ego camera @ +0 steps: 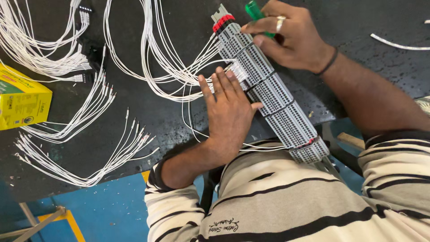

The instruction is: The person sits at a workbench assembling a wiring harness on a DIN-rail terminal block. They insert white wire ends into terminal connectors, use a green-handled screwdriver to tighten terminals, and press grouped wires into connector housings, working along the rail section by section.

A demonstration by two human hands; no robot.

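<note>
Head view showed the left hand [228, 112] lying flat, fingers [220, 85] spread and extended, pinning white wires [179, 67] where they entered the grey terminal strip [268, 89]. I noted nothing gripped in that hand; it pressed only. The right hand [291, 38] had its fingers curled around a green-handled tool [254, 10], held at the strip's upper end, near the red end blocks [222, 21]. The strip's long axis ran diagonally from upper left to lower right across the dark counter [170, 121], its lower end toward the torso. Wires fanned leftward from the strip. I judged the left hand nearer the wire entry point.
</note>
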